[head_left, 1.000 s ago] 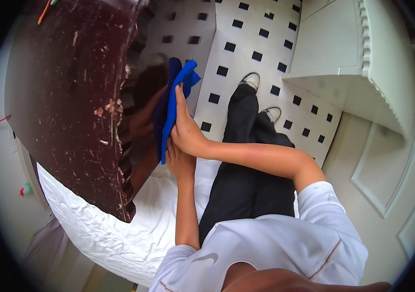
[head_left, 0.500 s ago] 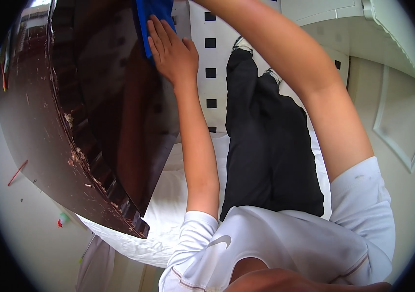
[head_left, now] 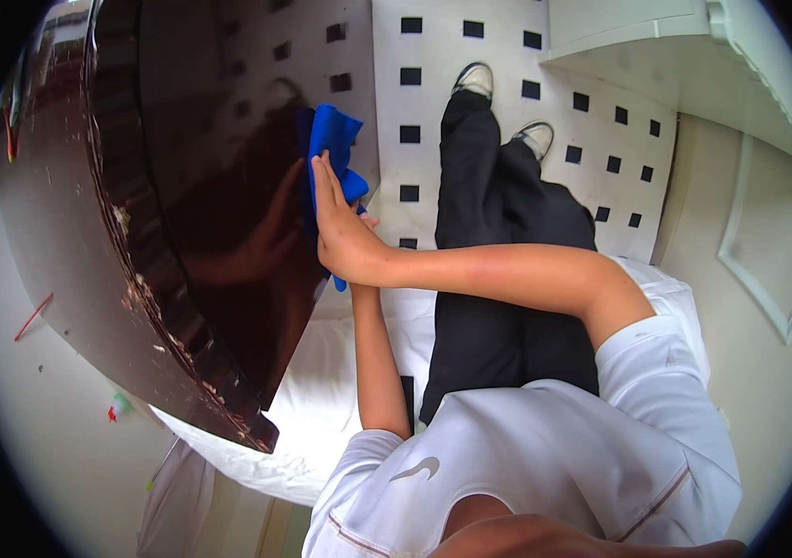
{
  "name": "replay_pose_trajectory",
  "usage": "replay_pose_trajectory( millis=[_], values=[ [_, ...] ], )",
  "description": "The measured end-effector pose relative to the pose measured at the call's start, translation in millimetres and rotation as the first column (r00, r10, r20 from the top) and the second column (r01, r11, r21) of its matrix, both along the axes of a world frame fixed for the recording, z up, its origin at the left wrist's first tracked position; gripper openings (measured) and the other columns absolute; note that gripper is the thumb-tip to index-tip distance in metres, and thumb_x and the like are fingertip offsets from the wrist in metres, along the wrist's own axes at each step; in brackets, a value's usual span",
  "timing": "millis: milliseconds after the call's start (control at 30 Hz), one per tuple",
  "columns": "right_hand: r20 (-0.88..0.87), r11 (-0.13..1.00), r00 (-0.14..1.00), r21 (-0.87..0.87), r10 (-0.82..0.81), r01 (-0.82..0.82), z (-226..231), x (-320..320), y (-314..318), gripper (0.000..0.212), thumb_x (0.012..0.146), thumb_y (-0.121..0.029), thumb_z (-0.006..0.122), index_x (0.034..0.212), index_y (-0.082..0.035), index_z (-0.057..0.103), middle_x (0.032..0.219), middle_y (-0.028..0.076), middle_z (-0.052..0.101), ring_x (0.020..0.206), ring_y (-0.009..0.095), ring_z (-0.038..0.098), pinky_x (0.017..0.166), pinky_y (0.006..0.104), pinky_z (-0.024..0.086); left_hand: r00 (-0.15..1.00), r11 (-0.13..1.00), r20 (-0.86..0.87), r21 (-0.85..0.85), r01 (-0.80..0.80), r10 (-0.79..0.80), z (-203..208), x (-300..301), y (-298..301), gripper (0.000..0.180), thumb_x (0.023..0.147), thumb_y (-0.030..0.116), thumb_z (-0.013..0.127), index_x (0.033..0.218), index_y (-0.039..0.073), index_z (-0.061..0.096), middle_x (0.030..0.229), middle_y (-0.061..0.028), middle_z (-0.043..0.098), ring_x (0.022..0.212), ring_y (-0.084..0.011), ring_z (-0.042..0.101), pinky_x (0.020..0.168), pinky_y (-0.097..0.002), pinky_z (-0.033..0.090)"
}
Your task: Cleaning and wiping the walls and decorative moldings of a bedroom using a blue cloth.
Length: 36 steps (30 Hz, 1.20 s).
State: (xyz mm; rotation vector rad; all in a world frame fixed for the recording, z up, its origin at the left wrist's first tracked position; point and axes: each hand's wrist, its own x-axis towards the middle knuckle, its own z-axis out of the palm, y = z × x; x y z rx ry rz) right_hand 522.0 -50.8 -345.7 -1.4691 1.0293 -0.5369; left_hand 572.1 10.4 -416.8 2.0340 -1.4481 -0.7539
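A blue cloth (head_left: pixel 335 139) lies against the face of a large glossy dark brown panel (head_left: pixel 219 186), which mirrors my arm and the floor. My right hand (head_left: pixel 348 231) presses flat on the cloth, fingers stretched out along it and pointing away from me. The right forearm crosses in front of my body to reach it. My left hand (head_left: pixel 370 221) is behind the right one, by the lower part of the cloth; only some fingertips show, so its grip is hidden.
The panel's near edge (head_left: pixel 131 270) is chipped and rough. White bedding (head_left: pixel 308 372) lies beneath it. My feet rest on a white floor with black squares (head_left: pixel 409 135). A pale piece of furniture (head_left: pixel 638 56) stands at the far right. A thin red stick (head_left: pixel 33 316) lies at the left.
My right arm has swung in from the far side and its hand now presses on the cloth. The cloth and my left hand have come nearer to me, and the left hand is now mostly covered.
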Motion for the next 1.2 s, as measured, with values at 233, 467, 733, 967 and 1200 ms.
replay_pose_trajectory(
  millis=[233, 467, 733, 967, 1200],
  values=[
    [0.096, 0.917, 0.941, -0.212, -0.324, 0.337, -13, 18, -177, 0.067, 0.079, 0.000, 0.048, 0.142, 0.007, 0.027, 0.137, 0.034, 0.041, 0.131, 0.043, 0.038, 0.110, 0.0420, 0.033, 0.769, 0.954, -0.567, 0.135, -0.267, 0.296, -18, 17, -134, 0.044, 0.095, 0.032, 0.056, 0.123, -0.003, 0.057, 0.115, -0.0088, 0.060, 0.108, -0.0156, 0.052, 0.096, -0.0295, 0.038],
    [0.046, 0.977, 0.999, 0.211, -0.019, 0.009, 12, 6, -252, 0.059, 0.076, -0.005, 0.057, 0.132, 0.006, 0.040, 0.128, 0.031, 0.049, 0.115, 0.043, 0.053, 0.096, 0.0451, 0.045, 0.627, 0.892, -0.663, 0.146, -0.428, 0.410, 42, 10, -199, 0.033, 0.098, 0.027, 0.050, 0.109, -0.002, 0.062, 0.105, -0.0057, 0.060, 0.101, -0.0121, 0.050, 0.095, -0.0278, 0.035],
    [-0.122, 0.780, 0.988, 0.626, 0.099, -0.001, -39, 7, -28, 0.063, 0.077, 0.006, 0.051, 0.130, -0.010, 0.020, 0.126, 0.030, 0.034, 0.120, 0.045, 0.040, 0.104, 0.0466, 0.034, 0.658, 0.674, -0.285, 0.574, -0.465, 0.697, 2, 9, 28, 0.042, 0.099, 0.026, 0.049, 0.128, -0.003, 0.054, 0.123, -0.0090, 0.059, 0.113, -0.0148, 0.050, 0.098, -0.0300, 0.037],
    [-0.089, 0.737, 0.946, 0.606, -0.311, 0.300, -63, 22, -163, 0.066, 0.081, -0.001, 0.054, 0.137, -0.010, 0.021, 0.136, 0.027, 0.039, 0.126, 0.043, 0.043, 0.102, 0.0497, 0.038, 0.603, 0.757, -0.475, 0.523, -0.392, 0.640, -20, 3, -73, 0.028, 0.096, 0.026, 0.052, 0.111, 0.004, 0.061, 0.096, -0.0043, 0.060, 0.088, -0.0127, 0.054, 0.078, -0.0274, 0.042],
    [0.451, 0.906, 0.885, 0.414, -0.117, -0.091, -13, -8, -368, 0.042, 0.090, -0.007, 0.034, 0.130, -0.013, 0.044, 0.085, 0.010, 0.060, 0.060, 0.020, 0.056, 0.048, 0.0382, 0.043, 0.754, 0.887, -0.518, 0.421, -0.187, 0.405, 15, 19, -325, 0.058, 0.092, 0.037, 0.050, 0.136, 0.002, 0.040, 0.130, -0.0231, 0.048, 0.116, -0.0367, 0.049, 0.101, -0.0454, 0.037]
  ],
)
